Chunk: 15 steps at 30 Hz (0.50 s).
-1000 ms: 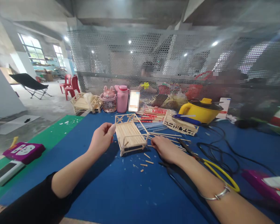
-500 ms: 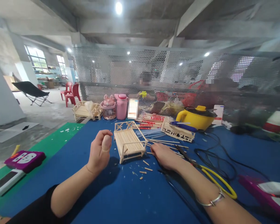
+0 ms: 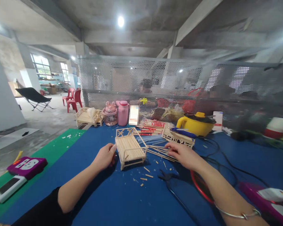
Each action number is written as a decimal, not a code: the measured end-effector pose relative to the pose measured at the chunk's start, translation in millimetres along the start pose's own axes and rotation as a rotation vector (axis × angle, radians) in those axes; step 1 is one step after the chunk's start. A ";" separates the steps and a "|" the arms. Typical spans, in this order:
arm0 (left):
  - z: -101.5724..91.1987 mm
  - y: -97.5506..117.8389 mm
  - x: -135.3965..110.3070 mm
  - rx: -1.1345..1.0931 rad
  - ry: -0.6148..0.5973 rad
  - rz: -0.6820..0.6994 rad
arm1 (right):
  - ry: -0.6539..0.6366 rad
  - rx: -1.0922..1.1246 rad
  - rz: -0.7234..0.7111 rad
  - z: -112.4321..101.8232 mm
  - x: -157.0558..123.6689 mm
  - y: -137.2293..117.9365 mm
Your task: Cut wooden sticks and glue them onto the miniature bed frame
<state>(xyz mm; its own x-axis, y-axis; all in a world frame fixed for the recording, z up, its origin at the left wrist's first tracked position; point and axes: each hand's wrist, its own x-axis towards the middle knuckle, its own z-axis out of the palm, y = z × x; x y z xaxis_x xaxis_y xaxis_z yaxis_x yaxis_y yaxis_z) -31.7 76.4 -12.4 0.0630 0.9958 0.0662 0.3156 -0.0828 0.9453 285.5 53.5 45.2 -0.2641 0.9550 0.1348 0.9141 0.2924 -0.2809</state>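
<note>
In the middle of the head view stands a small bed-shaped frame made of thin wooden sticks, with a slatted floor and low rails. My left hand is at its left side, thumb against the edge and fingers curled; the fingertips are partly hidden. To the right, my right hand hovers at a loose pile of thin wooden sticks, fingers apart and nothing visible in them. Short cut stick pieces lie in front of the frame. Dark-jawed pliers lie nearer to me, below my right hand.
Behind are another stick frame, a pink bottle, a stick piece with cutout pattern and a yellow pot. Purple power strips lie left and right. Black cables cross the blue table. A mesh panel stands behind.
My left hand has gone from a raised fist to the frame's left side. My right hand has moved right along the sticks and its fingers have spread. The view has tilted up slightly.
</note>
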 end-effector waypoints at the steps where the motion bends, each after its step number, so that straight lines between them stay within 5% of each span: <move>1: 0.8 -0.7 0.7 0.011 -0.011 -0.012 | -0.031 0.008 -0.015 2.9 -0.7 -0.6; 6: 3.4 2.9 -1.9 0.046 -0.044 -0.033 | -0.103 0.007 -0.054 13.5 -0.5 -6.2; 11: 2.8 3.1 -1.9 0.060 -0.058 -0.070 | 0.019 -0.165 0.192 -2.3 0.6 23.1; 15: 2.2 1.2 -0.8 0.061 -0.063 -0.073 | -0.031 -0.265 0.318 -1.5 1.0 41.6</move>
<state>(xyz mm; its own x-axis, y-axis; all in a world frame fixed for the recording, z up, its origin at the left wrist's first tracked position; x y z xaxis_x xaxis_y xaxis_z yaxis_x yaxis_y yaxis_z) -29.4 75.4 -12.0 0.0969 0.9950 -0.0245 0.3782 -0.0140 0.9256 323.7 66.5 35.1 0.0389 0.9980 0.0508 0.9981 -0.0364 -0.0491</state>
